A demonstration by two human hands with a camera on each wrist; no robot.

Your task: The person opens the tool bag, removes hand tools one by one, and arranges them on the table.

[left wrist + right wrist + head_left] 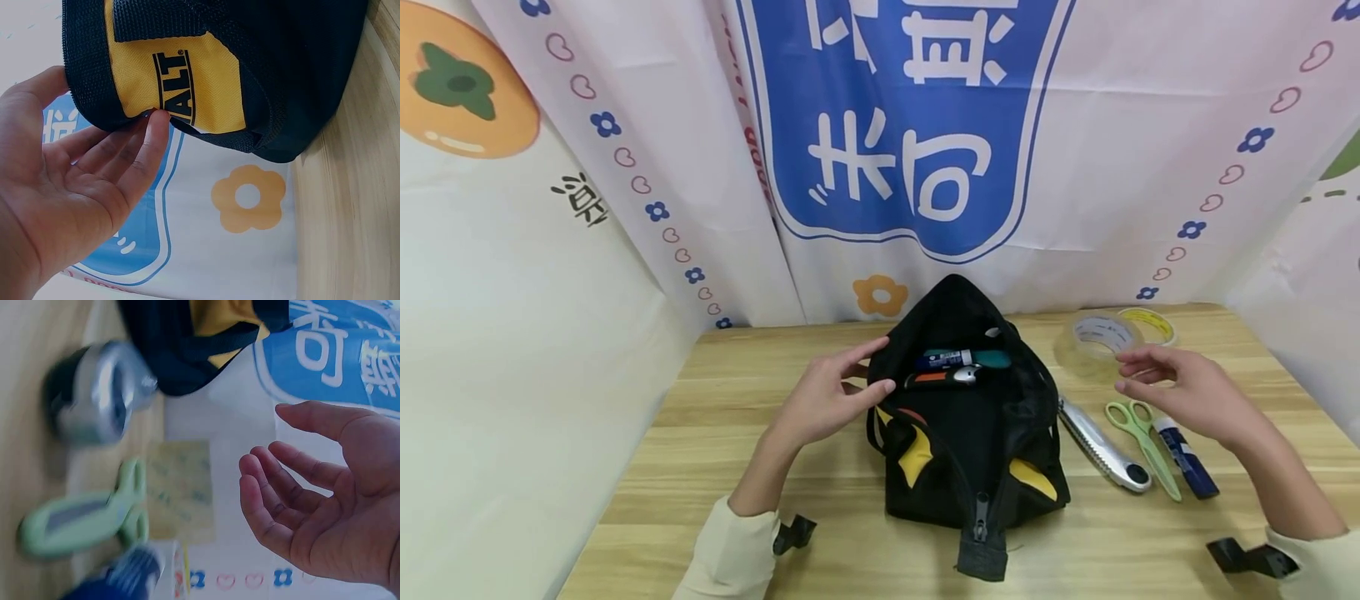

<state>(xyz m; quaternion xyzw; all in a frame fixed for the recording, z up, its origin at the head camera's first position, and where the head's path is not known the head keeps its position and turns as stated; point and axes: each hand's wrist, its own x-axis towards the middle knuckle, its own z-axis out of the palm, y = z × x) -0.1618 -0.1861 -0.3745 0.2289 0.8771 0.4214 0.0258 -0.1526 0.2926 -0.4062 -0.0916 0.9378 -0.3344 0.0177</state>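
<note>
A black tool bag (pixel 925 500) with yellow patches stands unzipped on the table. My left hand (pixel 827 396) grips the left rim of its mouth, the thumb at the opening and the other fingers against the outer side. Inside the bag lie a blue-and-white tube (pixel 946 360), a teal item (pixel 992 359) and an orange-and-black tool (pixel 936 378) with a silver end. My right hand (pixel 1195 392), fingers loosely bent and holding nothing, hovers by a clear tape roll (pixel 181 494). In the right wrist view, green scissors (pixel 75 525) lie beside it.
Right of the bag lie a silver utility knife (pixel 1101 442) and a blue glue stick (pixel 1187 462) with a white cap. A yellow-cored tape roll (pixel 1161 323) sits at the back edge. Printed cloth (pixel 1075 275) hangs behind the wooden table (pixel 722 442).
</note>
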